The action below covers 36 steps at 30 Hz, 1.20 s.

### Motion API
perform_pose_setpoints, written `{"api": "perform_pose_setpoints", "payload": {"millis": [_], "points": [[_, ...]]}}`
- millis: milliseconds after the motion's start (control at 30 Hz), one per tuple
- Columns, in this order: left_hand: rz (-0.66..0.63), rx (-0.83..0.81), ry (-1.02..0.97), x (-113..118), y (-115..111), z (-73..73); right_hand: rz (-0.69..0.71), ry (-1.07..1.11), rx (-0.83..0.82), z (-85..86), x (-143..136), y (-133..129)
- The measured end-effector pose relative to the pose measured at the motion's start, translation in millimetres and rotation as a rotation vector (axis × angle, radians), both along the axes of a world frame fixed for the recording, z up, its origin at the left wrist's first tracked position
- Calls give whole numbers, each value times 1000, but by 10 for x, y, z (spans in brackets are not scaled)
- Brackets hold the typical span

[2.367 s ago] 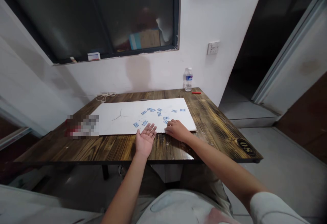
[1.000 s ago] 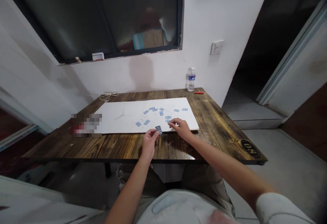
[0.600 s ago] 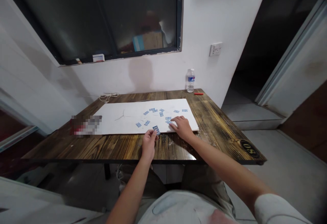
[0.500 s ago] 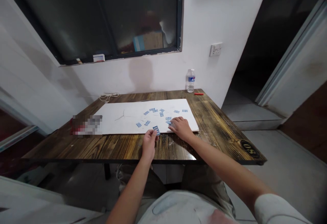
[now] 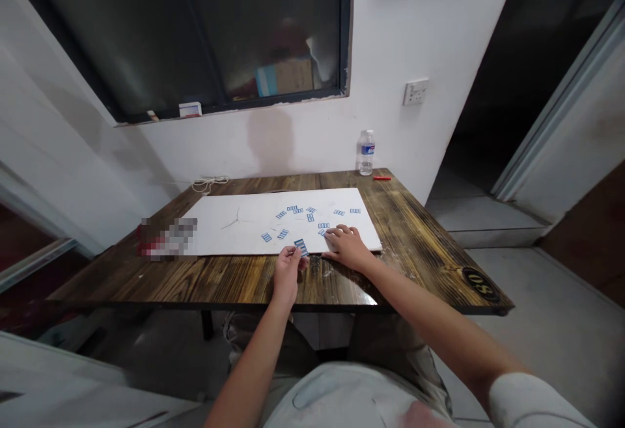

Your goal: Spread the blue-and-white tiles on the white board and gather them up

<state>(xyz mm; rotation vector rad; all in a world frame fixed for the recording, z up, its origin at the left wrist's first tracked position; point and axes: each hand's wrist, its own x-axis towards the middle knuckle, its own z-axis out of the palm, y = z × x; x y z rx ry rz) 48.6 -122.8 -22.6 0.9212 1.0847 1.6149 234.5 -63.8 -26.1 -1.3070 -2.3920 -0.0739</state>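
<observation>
My left hand (image 5: pixel 287 273) is closed at the board's near edge, pinching a blue-and-white striped card (image 5: pixel 301 247) between thumb and fingers. It may be a small stack; I cannot tell. To its right, my right hand (image 5: pixel 346 245) lies palm down on the white board (image 5: pixel 215 226), fingers apart. Its fingertips reach a small blue-and-white card (image 5: pixel 322 233), partly covered by the hand. Just beyond lies another card (image 5: pixel 323 225). Several similar cards are scattered over the board, among them one card (image 5: pixel 282 234) near my left hand and one (image 5: pixel 355 211) at the far right.
The board rests on a dark-grained wooden table (image 5: pixel 195 285). At the back right stand a water bottle (image 5: pixel 366 153) and a red pen-like stick (image 5: pixel 382 178). A white cable (image 5: pixel 209 184) is coiled at the back left. A blurred patch (image 5: pixel 170 239) covers something on the board's left end.
My right hand's fingers have shifted slightly and spread a little over the card. My left hand keeps its card in nearly the same place. The view has moved slightly.
</observation>
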Motion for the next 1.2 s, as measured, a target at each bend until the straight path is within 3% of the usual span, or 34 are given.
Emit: {"api": "perform_pose_setpoints", "payload": {"millis": [600, 1200], "points": [[-25, -20, 18, 5, -9, 15, 86, 19, -40, 173, 3, -70], [-15, -21, 33, 7, -1, -10, 210, 75, 25, 140, 2, -36]]}}
